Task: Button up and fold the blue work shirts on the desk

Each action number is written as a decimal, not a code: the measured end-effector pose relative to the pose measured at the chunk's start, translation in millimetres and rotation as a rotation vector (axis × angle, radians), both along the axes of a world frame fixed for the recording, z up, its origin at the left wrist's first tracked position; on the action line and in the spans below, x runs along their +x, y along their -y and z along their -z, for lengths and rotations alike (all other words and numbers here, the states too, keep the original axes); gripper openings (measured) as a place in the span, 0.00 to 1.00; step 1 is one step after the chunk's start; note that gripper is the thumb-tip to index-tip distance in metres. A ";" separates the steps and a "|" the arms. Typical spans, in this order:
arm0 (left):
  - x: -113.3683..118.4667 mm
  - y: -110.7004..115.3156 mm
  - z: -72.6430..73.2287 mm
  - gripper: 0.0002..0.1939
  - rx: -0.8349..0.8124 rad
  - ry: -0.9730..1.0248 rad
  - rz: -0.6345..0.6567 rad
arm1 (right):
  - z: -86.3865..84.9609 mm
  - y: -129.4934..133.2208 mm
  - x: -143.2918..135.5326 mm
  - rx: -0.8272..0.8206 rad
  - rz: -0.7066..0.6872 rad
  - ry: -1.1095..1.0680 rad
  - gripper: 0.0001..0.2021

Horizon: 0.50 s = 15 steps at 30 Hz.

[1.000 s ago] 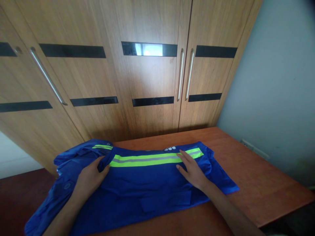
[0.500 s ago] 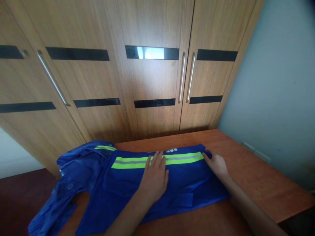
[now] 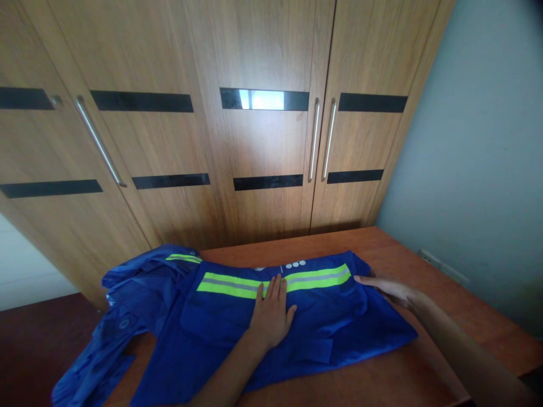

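A blue jacket (image 3: 229, 322) with a yellow-and-grey reflective band (image 3: 316, 278) and white printing lies partly folded on the table. My left hand (image 3: 271, 316) rests flat on its middle, fingers spread over the band's lower edge. At the right side of the jacket, my right hand (image 3: 394, 291) is stretched out, its fingertips touching the cloth near the band's end. Some of its fingers are hidden from view. Toward the left, a second bunched blue garment part (image 3: 139, 299), with a short yellow strip, hangs toward the table's front edge.
The reddish-brown wooden table (image 3: 365, 240) stands against a wooden wardrobe (image 3: 267, 215) with metal handles (image 3: 314, 141). On the right is a pale wall (image 3: 475, 141) with a socket strip (image 3: 443, 268) low down. Dark red floor (image 3: 38, 339) shows at the left.
My right hand has shifted right and loosened from the jacket's edge, and cloth at that side now spreads further right. My left hand stays on the band, slightly lower in view.
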<state>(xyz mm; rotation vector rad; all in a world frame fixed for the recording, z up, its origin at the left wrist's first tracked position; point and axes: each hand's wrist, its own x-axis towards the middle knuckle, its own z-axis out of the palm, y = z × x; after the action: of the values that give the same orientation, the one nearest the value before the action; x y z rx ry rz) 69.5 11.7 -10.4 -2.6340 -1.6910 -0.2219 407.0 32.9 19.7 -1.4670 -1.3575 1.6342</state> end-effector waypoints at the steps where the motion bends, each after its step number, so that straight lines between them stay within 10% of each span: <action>1: 0.5 0.6 -2.6 0.33 -0.002 0.000 -0.004 | -3.9 2.7 -3.3 0.051 -0.031 -0.006 0.25; 8: -7.4 19.1 -24.2 0.33 -0.051 0.036 0.125 | -24.5 10.8 -4.8 0.206 0.110 -0.096 0.22; 15: 13.9 29.0 -8.8 0.37 -0.026 0.079 0.189 | -71.0 20.3 -4.3 0.208 0.266 -0.124 0.16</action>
<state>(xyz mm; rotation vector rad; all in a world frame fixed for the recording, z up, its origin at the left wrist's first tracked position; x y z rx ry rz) 83.4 -17.3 -1.6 -2.8414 -1.4731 -0.3102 402.7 12.6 90.7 -1.3364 -1.1694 1.3490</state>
